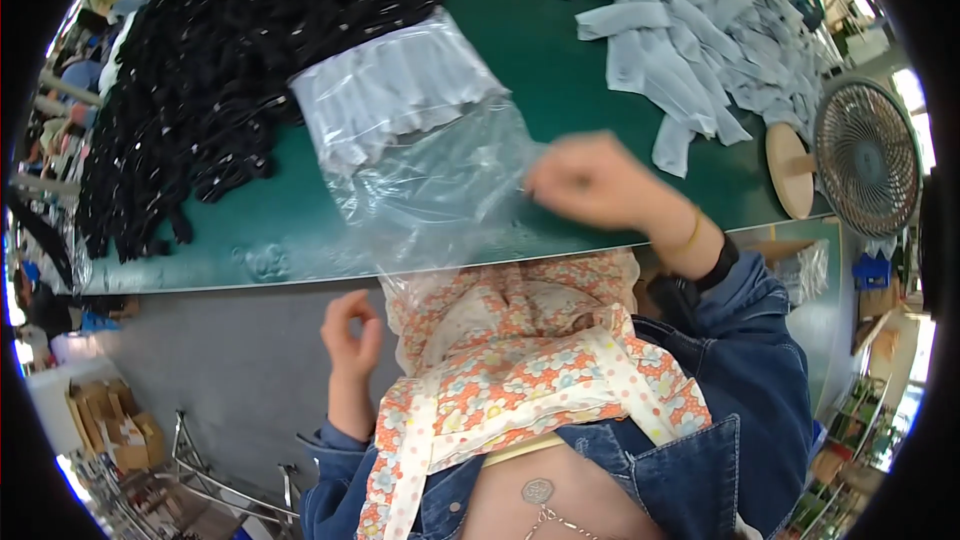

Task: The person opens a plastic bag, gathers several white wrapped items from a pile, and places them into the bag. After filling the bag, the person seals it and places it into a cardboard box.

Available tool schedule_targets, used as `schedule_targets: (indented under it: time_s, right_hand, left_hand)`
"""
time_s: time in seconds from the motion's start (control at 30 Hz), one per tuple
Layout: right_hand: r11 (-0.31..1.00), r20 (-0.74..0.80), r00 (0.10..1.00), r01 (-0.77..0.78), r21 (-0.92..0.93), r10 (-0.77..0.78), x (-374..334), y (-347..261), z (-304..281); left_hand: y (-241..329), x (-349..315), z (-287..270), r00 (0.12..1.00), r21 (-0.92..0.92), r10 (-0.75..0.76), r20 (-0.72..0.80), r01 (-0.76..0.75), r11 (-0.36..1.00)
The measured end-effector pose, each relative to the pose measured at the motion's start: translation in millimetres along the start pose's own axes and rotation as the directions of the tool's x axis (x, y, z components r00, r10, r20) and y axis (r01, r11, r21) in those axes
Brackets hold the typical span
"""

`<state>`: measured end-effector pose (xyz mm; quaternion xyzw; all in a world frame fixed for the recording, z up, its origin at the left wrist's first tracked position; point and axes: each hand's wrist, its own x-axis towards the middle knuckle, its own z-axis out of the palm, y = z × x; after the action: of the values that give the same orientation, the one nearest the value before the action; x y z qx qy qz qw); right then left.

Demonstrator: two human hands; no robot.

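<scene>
A large clear plastic bag (440, 175) lies on the green table, its mouth end hanging over the near edge. Inside its far part is a row of pale grey-white flat pieces (400, 90), packed side by side. My right hand (590, 180), somewhat blurred, is closed at the bag's right edge, where the film stretches toward the fingertips. My left hand (352, 335) is off the table, left of the bag's hanging end. Its fingers are loosely curled and apart from the thumb, with nothing seen in them.
A big heap of black strap-like pieces (220, 70) covers the table's left. Loose pale strips (660, 50) pile up at the far right. Beside them stands a round fan (866, 158) on a tan base. Cardboard boxes (115, 425) sit on the left, near metal tubing.
</scene>
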<state>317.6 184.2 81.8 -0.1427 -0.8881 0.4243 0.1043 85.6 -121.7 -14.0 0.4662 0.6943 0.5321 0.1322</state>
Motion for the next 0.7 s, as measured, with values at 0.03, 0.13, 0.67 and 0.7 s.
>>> schedule_targets:
  time_s: [0.03,0.13,0.67,0.7]
  right_hand:
    - [0.984,-0.284,0.957,0.015,-0.177,-0.065,2.9,21.3,-26.9]
    - [0.671,-0.752,0.655,-0.593,-0.444,0.082,6.6,117.6,-102.9]
    - [0.671,-0.409,0.910,-0.263,-0.693,-0.066,-64.9,57.7,-21.7]
    - [0.693,-0.456,0.888,-0.362,-0.624,0.054,-65.5,53.9,-10.5]
  left_hand:
    - [2.1,4.9,-1.7,0.999,-0.058,0.018,-0.040,-0.021,0.998]
    - [22.5,28.4,-0.7,0.990,-0.071,0.137,-0.038,-0.139,0.988]
    - [159.2,170.2,148.4,0.829,0.199,0.009,0.560,-0.145,0.969]
    - [157.3,173.1,169.5,0.810,0.304,-0.055,0.583,-0.155,0.940]
